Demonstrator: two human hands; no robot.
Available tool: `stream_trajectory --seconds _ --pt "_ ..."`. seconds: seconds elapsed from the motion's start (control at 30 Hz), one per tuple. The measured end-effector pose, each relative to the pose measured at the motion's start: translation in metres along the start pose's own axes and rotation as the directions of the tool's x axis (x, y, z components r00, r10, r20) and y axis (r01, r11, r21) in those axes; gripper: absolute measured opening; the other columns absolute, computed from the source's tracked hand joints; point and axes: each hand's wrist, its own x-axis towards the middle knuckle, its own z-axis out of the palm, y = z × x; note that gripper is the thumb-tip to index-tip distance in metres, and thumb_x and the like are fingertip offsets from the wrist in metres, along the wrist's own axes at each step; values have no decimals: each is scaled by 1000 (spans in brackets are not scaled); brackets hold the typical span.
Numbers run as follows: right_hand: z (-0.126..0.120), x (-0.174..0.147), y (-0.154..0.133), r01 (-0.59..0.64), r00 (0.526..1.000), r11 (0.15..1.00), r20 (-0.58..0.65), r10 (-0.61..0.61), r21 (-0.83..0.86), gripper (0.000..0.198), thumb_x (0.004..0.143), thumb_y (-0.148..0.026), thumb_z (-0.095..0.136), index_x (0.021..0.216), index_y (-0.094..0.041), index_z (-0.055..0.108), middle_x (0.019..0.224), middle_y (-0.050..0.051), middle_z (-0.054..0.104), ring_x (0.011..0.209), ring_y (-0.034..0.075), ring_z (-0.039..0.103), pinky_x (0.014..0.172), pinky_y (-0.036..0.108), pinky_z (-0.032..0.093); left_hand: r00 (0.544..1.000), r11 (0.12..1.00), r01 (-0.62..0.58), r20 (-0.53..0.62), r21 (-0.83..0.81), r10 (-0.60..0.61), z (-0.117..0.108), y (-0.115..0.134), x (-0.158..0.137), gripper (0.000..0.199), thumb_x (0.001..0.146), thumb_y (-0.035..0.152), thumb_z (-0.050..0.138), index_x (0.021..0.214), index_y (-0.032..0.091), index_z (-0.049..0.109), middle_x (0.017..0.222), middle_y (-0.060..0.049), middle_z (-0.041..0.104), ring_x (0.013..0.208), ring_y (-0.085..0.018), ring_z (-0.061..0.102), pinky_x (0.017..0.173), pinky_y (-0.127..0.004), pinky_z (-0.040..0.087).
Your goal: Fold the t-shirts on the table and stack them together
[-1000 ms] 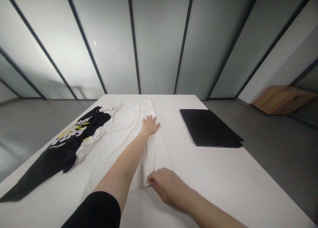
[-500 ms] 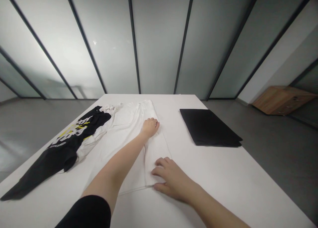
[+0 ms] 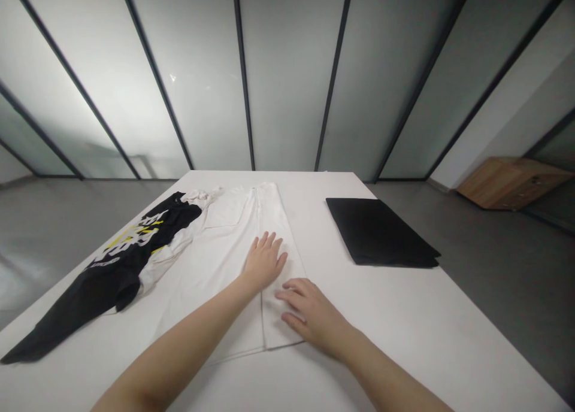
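Observation:
A white garment (image 3: 224,232), perhaps a shirt, lies spread on the white table with a pocket-like patch near its far end and a long fold along its right side. My left hand (image 3: 265,261) rests flat on the folded part, fingers spread. Just nearer and to the right, my right hand (image 3: 314,316) is over the garment's right edge near its lower corner, fingers apart and slightly curled with nothing in them. Whether the right fingertips touch the cloth is hard to tell.
A black garment (image 3: 103,286) with white and yellow print lies along the table's left side, beside crumpled white cloth. On the right is a black folded board or sheet (image 3: 381,232). The white table (image 3: 449,334) faces frosted glass panels; a wooden cabinet (image 3: 512,181) stands at far right.
My left hand has moved nearer along the fold and its fingers have spread flat. The right hand has shifted slightly, uncovering the garment's lower right corner.

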Motion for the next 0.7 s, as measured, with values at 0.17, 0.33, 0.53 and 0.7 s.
stream_trajectory --seconds 0.17,0.33,0.53,0.7 --pt "4 -6 6 -91 958 992 263 112 -91 84 102 -54 57 171 -18 26 179 16 11 165 38 1 131 60 11 996 999 -40 84 -21 41 6 -4 -18 62 105 49 43 163 25 44 173 -13 34 161 -36 27 130 -57 22" --pt "-12 -9 -4 -110 968 993 221 118 -47 71 96 -52 69 157 -20 54 171 18 37 158 39 30 127 55 25 997 1000 -18 79 18 17 6 0 -21 63 105 50 43 163 24 43 173 -14 35 161 -37 27 130 -59 21" --pt "-32 -2 9 -201 949 941 -183 256 272 42 109 -42 41 95 -20 74 85 5 75 77 19 67 75 31 49 996 994 -87 2 63 87 -10 32 -10 53 102 39 49 150 21 59 161 -15 53 157 -37 35 130 -57 22" --pt "-34 -1 31 -176 868 918 -384 316 356 39 104 -46 48 86 -21 72 73 2 70 67 18 62 64 28 44 1000 998 -2 -8 59 2 10 62 -8 68 105 50 41 158 8 48 166 -23 44 156 -41 36 126 -59 28"
